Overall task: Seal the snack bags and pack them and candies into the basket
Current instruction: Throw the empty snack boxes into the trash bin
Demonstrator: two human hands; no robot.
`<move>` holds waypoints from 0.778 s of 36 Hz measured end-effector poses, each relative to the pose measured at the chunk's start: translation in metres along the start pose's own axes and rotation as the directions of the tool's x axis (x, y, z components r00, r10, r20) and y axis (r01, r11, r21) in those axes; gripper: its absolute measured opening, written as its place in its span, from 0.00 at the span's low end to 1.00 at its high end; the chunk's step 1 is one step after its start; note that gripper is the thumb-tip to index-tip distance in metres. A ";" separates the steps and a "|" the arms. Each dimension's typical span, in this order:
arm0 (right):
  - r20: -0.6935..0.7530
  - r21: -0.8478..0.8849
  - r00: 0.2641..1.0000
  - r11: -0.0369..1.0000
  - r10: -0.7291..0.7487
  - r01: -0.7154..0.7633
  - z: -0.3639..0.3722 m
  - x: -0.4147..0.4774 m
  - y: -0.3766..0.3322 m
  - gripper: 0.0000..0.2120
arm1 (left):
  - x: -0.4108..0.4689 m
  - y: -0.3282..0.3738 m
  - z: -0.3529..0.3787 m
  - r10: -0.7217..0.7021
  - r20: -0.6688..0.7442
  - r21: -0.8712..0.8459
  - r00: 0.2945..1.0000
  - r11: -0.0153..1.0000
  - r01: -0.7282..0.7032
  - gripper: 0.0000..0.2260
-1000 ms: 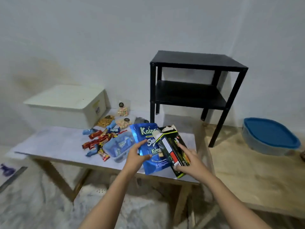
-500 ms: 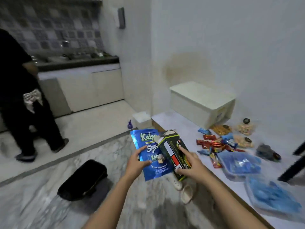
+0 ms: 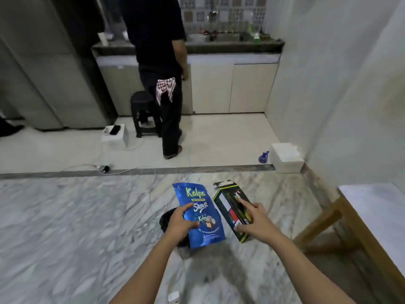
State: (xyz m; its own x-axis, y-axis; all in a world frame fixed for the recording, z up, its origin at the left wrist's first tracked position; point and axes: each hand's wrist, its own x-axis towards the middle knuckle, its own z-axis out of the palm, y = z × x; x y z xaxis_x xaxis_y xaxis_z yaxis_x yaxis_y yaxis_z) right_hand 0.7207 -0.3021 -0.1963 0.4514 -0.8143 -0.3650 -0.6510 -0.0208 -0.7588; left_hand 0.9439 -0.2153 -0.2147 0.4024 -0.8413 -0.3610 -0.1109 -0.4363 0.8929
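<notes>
Hands up front, each gripping a pack above the marble floor. L hand [image 3: 180,224] clasps blue snack bag [image 3: 198,213]; R hand [image 3: 254,220] holds black-green box [image 3: 230,207] at bag's 3 o'clock, index finger straight. Packs apart. Dark obj [image 3: 166,218] on floor below L hand; basket or not, can't tell.

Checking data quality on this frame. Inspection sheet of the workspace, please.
Surface: marble floor; table corner at right edge.
Job's things: blue snack bag and black box, top flap open, both held above the floor.
Clutter: dark object on floor beneath the bag, mostly hidden.
Hands: left hand grips the bag; right hand holds the box, index finger along its front.
Cables: white cable across floor.
Surroundings: person at kitchen counter, black stool, white block.
</notes>
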 end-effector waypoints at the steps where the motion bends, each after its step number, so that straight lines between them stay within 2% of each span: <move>1: 0.023 -0.014 1.000 1.000 0.013 -0.013 0.005 0.020 -0.003 0.41 | 0.013 -0.009 -0.007 -0.036 -0.029 0.000 0.999 0.999 0.036 0.28; 8: 0.149 -0.199 0.986 0.979 0.077 -0.047 0.040 0.148 0.011 0.43 | 0.099 -0.074 -0.012 -0.276 -0.142 -0.077 0.951 0.960 0.268 0.28; 12: 0.238 -0.296 0.965 0.955 0.112 -0.038 0.075 0.224 0.043 0.39 | 0.154 -0.122 0.005 -0.361 -0.204 -0.103 0.910 0.932 0.347 0.27; 16: 0.247 -0.430 0.960 0.903 0.134 -0.015 0.120 0.283 0.078 0.31 | 0.205 -0.177 0.022 -0.453 -0.244 -0.118 0.857 0.891 0.438 0.25; 19: 0.287 -0.531 0.947 0.847 0.146 0.031 0.155 0.321 0.107 0.31 | 0.244 -0.220 0.033 -0.525 -0.235 -0.156 0.818 0.851 0.501 0.25; 22: 0.303 -0.564 0.943 0.823 0.136 0.062 0.186 0.355 0.134 0.30 | 0.278 -0.259 0.042 -0.616 -0.196 -0.244 0.763 0.785 0.570 0.24; 28: 0.375 -0.597 0.921 0.788 0.105 0.153 0.244 0.410 0.176 0.30 | 0.323 -0.326 0.058 -0.657 -0.235 -0.236 0.717 0.754 0.613 0.18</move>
State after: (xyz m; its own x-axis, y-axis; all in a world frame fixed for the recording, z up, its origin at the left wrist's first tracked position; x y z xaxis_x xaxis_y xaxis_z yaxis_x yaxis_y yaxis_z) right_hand 0.9403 -0.4981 -0.6116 0.5761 -0.5347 -0.6182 -0.8079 -0.4872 -0.3315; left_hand 1.0573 -0.3632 -0.6377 0.5748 -0.2412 -0.7819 0.3778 -0.7694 0.5151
